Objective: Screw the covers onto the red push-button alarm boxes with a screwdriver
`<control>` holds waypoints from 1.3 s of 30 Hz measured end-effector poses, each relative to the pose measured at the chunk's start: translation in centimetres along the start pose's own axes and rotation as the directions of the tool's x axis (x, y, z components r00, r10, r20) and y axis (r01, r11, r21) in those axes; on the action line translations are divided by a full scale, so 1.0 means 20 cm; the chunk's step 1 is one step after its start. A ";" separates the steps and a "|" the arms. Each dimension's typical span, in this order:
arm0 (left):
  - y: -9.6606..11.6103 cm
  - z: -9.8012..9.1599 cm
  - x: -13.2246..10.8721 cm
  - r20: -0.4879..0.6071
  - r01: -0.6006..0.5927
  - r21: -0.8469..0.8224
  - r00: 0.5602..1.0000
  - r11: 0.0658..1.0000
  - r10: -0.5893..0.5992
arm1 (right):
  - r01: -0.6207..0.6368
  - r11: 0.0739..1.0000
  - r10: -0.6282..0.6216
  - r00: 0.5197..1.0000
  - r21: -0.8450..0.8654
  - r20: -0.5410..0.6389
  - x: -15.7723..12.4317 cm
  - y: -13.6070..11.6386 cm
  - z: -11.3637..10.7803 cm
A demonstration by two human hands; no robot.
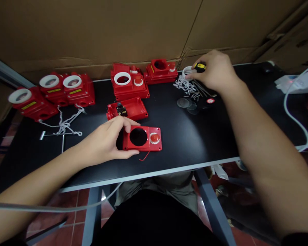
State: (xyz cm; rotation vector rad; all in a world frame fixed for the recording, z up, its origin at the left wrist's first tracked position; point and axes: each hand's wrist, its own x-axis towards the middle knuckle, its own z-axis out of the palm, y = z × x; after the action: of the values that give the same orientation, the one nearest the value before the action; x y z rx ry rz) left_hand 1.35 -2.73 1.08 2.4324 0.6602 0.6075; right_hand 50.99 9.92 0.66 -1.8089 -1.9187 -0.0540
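Observation:
My left hand (118,138) grips the left end of a red cover (143,146), thumb along its near edge and fingers at its far edge. The cover lies on the black table; it has a large round hole and a red button (154,138). My right hand (212,71) is closed around a screwdriver (200,67) with a yellow and black handle. Its fingertips are at a white ring (187,71), beside white cords (182,82) and several screws (192,93); whether they touch the ring I cannot tell. Clear discs (184,103) lie nearer me.
An open red housing (135,108) with a black switch sits behind the cover. More red boxes (130,87) stand along the cardboard wall, others (79,90) at the left with cords and T-shaped metal rods (63,134). A thin red strip (144,157) lies near the front edge.

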 end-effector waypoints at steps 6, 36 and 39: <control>0.00 0.01 0.00 -0.036 -0.072 0.036 0.997 0.997 0.074 | 0.139 0.981 -0.127 0.987 0.138 -0.098 -0.09 -0.23 -0.18; -0.02 -0.01 0.03 -0.428 -0.117 -0.033 0.899 0.993 0.091 | 0.507 0.814 -0.561 0.812 0.284 0.160 -0.63 -0.89 -0.15; -0.09 -0.08 0.05 -0.523 -0.053 -0.059 0.852 0.997 0.014 | 0.381 0.886 -0.410 0.910 0.264 0.063 -0.62 -0.89 -0.12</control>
State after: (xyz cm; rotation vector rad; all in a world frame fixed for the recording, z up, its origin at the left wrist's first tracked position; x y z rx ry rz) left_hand 0.66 -0.25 1.39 2.2157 0.7886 1.3125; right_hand 34.82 -4.50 3.54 -1.2621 -2.2413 0.1501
